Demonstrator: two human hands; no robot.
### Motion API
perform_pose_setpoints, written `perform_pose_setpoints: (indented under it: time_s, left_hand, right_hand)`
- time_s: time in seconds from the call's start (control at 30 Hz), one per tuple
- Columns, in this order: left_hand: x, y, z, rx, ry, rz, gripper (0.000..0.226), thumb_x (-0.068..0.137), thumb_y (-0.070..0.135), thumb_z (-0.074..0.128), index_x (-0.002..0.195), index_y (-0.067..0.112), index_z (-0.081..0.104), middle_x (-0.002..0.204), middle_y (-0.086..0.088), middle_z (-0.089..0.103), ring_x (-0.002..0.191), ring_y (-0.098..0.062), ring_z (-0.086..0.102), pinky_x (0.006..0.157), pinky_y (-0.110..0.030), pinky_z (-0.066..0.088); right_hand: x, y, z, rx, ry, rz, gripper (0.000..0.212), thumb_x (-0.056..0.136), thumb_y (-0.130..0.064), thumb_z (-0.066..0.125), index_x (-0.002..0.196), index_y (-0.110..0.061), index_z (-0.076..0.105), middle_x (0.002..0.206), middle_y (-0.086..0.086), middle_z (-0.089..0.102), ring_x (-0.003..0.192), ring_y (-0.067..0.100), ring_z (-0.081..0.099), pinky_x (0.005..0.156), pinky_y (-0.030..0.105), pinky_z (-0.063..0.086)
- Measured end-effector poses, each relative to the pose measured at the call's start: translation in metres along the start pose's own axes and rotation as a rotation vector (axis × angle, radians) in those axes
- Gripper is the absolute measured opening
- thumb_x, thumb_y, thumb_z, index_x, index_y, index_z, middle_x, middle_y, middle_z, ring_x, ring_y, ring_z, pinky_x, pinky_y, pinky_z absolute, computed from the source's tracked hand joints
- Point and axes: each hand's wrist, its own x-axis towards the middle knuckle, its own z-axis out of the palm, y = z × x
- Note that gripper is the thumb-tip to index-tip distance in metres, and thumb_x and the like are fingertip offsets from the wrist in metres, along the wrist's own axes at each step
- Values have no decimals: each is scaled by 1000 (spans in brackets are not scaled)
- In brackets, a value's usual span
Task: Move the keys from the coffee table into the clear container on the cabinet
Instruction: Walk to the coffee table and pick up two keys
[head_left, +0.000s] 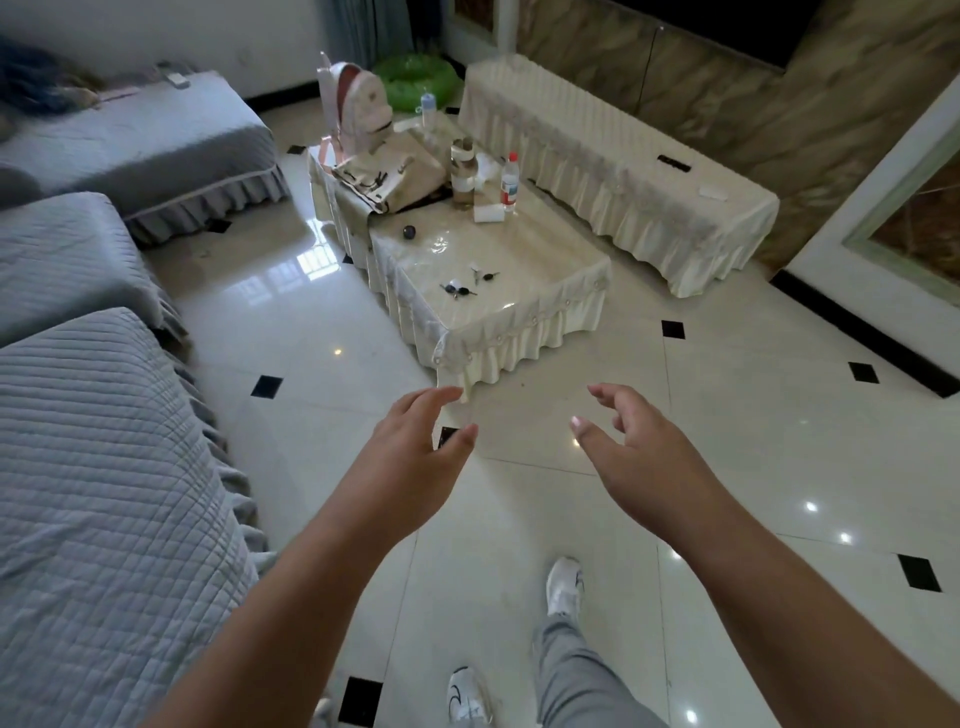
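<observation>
Two small bunches of keys lie on the cream-covered coffee table (550, 270): one bunch (457, 290) near the front left, another bunch (483, 274) just behind it. My left hand (415, 441) and my right hand (639, 441) are held out over the floor in front of the table's near corner, both open and holding nothing, well short of the keys. No clear container is in view.
The table also carries a white backpack (358, 106), a cloth bag (395, 179), bottles (510, 182), a tipped cup (489, 213) and a dark ball (410, 232). Grey-covered sofas (104, 467) line the left. A long cream-draped cabinet (613, 156) stands behind the table. Glossy tiled floor lies between.
</observation>
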Motion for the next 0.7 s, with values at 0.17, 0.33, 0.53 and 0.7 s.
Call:
perform_pose_setpoints:
  time_s: [0.17,0.33,0.53,0.7]
  left_hand:
    - [55,11,-5,15,19,-21,48,88,58,49,134,46,43,128,26,39,91,14,48,86,-26,43]
    - [122,39,-15,48,67,-59,49,89,57,50,136,45,42,138,18,39,92,14,44,89,-30,43]
    - [198,76,-8,32,129,-69,50,90,56,49,138,43,40,141,16,38,94,13,44,94,-32,43]
    - [238,86,2,-9,154,-99,48,90,57,49,136,46,41,138,19,39,91,19,43,90,-27,39]
  right_hand:
    - [67,-6,-5,48,-38,-36,51,94,-48,52,142,-35,42,148,-9,45,132,12,44,96,28,34]
    - [150,-14,-27,43,-76,-81,52,94,-50,51,142,-33,41,149,-6,45,132,15,45,96,30,36]
    - [245,-19,-53,29,-128,-142,53,94,-50,51,143,-33,41,148,-8,46,132,14,44,93,29,35]
    - [302,-20,-56,14,-174,-151,53,94,-48,52,143,-32,41,148,-8,47,132,15,45,95,30,36]
